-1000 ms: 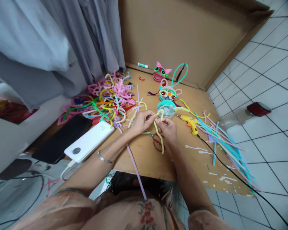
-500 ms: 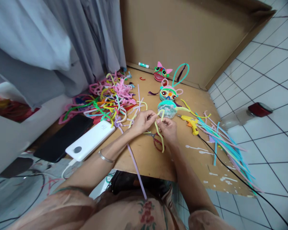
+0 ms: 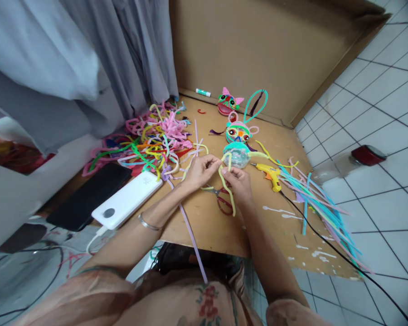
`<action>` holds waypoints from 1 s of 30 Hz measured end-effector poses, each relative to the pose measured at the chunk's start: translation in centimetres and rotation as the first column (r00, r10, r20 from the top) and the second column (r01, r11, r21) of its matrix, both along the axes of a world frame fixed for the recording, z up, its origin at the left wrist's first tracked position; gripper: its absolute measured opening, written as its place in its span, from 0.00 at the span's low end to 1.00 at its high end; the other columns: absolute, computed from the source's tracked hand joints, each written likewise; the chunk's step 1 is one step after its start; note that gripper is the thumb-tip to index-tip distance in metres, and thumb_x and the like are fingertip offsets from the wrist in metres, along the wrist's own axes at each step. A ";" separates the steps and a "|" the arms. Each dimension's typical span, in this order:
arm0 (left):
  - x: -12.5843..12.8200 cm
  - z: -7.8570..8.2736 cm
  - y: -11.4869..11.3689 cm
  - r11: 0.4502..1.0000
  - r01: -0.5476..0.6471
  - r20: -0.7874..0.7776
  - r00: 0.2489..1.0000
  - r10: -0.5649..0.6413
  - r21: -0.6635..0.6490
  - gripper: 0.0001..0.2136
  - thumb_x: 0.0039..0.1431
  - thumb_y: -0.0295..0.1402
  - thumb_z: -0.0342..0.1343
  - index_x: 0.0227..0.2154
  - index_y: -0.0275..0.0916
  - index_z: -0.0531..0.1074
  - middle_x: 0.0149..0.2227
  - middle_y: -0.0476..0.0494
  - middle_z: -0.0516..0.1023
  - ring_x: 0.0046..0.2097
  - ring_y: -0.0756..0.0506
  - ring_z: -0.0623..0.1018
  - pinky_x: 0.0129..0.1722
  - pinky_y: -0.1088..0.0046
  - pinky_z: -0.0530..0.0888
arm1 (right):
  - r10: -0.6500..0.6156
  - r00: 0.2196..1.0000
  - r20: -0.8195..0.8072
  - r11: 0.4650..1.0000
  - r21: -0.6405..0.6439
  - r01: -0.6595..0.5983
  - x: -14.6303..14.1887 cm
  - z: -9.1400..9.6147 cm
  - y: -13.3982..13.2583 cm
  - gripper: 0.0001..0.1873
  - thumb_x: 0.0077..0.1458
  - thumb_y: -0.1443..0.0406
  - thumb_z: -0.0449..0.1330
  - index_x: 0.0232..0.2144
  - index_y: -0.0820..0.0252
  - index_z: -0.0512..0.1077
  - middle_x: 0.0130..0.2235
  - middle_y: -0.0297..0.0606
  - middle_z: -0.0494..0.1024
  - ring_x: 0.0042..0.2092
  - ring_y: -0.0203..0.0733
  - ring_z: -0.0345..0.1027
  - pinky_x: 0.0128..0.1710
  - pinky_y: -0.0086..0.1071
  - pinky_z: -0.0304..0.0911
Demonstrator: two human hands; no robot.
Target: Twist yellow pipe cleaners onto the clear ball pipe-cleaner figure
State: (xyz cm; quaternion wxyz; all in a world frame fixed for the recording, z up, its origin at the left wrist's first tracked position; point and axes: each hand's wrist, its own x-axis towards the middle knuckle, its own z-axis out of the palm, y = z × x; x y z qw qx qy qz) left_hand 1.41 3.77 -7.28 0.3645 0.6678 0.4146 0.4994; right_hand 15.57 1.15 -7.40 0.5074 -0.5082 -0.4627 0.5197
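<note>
Head cam: on the flat brown bench (image 3: 221, 233), there's some room between the right arm and the pile of thin fuzzy pastel strips (image 3: 321, 203) by the right edge. Left hand (image 3: 202, 172) and right hand (image 3: 238, 182) both pinch a bendy, fuzzy pale-yellow strip (image 3: 228, 192) mid-bench, hooked at top, tail dangling over red-handled metal scissors (image 3: 220, 206).

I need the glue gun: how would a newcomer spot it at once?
On the brown tabletop, look right of the right hand. The glue gun lies between that hand and the bundle of thin stems; its chunky yellow body and black cord set it apart.
</note>
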 end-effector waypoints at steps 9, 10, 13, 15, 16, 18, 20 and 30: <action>0.2 -0.5 0.1 0.993 0.067 0.036 0.997 -0.064 -0.096 0.15 0.56 0.42 0.52 0.24 0.34 0.71 0.22 0.47 0.72 0.26 0.51 0.68 0.27 0.77 0.64 | 0.000 1.000 -0.024 0.999 -0.048 -0.001 0.0 -0.4 0.1 0.18 0.35 0.54 0.68 0.23 0.62 0.72 0.18 0.27 0.68 0.18 0.26 0.54 0.17 0.23 0.51; 0.2 -0.6 0.1 0.992 0.068 0.041 0.997 -0.064 -0.103 0.15 0.56 0.42 0.52 0.25 0.34 0.72 0.22 0.47 0.72 0.26 0.51 0.68 0.27 0.76 0.64 | -0.004 1.000 -0.019 0.999 -0.054 0.003 0.0 -0.3 0.1 0.18 0.35 0.54 0.68 0.23 0.62 0.71 0.18 0.28 0.68 0.18 0.26 0.55 0.17 0.23 0.52; 0.3 -0.6 0.2 0.990 0.065 0.072 0.996 -0.056 -0.123 0.14 0.55 0.41 0.53 0.25 0.34 0.72 0.22 0.48 0.72 0.26 0.52 0.68 0.27 0.76 0.64 | -0.006 1.000 0.009 0.997 -0.071 0.007 -0.2 -0.3 0.2 0.17 0.35 0.55 0.67 0.23 0.61 0.70 0.19 0.28 0.70 0.18 0.27 0.59 0.17 0.22 0.56; 0.4 -0.6 0.2 0.988 0.058 0.099 0.994 -0.044 -0.140 0.14 0.54 0.41 0.53 0.24 0.34 0.71 0.21 0.49 0.70 0.24 0.53 0.66 0.26 0.77 0.62 | 0.011 1.000 0.021 0.998 -0.057 -0.009 -0.3 -0.4 0.1 0.16 0.38 0.55 0.66 0.24 0.61 0.70 0.20 0.29 0.71 0.19 0.28 0.62 0.19 0.23 0.59; 0.4 -0.6 0.2 0.988 0.055 0.109 0.993 -0.039 -0.147 0.14 0.53 0.40 0.53 0.23 0.34 0.71 0.20 0.50 0.69 0.24 0.53 0.65 0.25 0.77 0.61 | 0.022 0.999 0.023 0.999 -0.041 -0.021 -0.3 -0.4 0.1 0.16 0.39 0.55 0.65 0.25 0.60 0.69 0.20 0.28 0.71 0.19 0.28 0.63 0.19 0.23 0.60; 0.4 -0.6 0.2 0.986 0.051 0.122 0.992 -0.031 -0.159 0.14 0.53 0.40 0.53 0.21 0.35 0.69 0.18 0.52 0.66 0.22 0.54 0.62 0.23 0.77 0.59 | 0.036 0.999 0.016 0.999 0.010 -0.036 -0.4 -0.5 0.0 0.15 0.42 0.55 0.64 0.26 0.59 0.69 0.21 0.28 0.72 0.19 0.28 0.62 0.19 0.23 0.59; 0.4 -0.4 0.1 0.983 0.056 0.127 0.991 -0.034 -0.175 0.14 0.54 0.40 0.53 0.20 0.35 0.68 0.17 0.53 0.63 0.21 0.55 0.59 0.22 0.77 0.56 | 0.030 1.000 0.007 0.998 0.056 -0.031 -0.4 -0.6 0.0 0.13 0.43 0.56 0.63 0.27 0.59 0.67 0.22 0.27 0.72 0.17 0.26 0.58 0.16 0.22 0.55; 0.3 0.1 0.0 0.978 0.080 0.104 0.993 -0.060 -0.194 0.15 0.55 0.41 0.52 0.20 0.35 0.68 0.16 0.54 0.59 0.20 0.55 0.56 0.20 0.77 0.53 | -0.067 0.998 0.015 0.991 0.116 0.065 -0.4 -0.5 0.3 0.09 0.43 0.60 0.61 0.25 0.60 0.68 0.20 0.26 0.67 0.17 0.25 0.50 0.17 0.24 0.45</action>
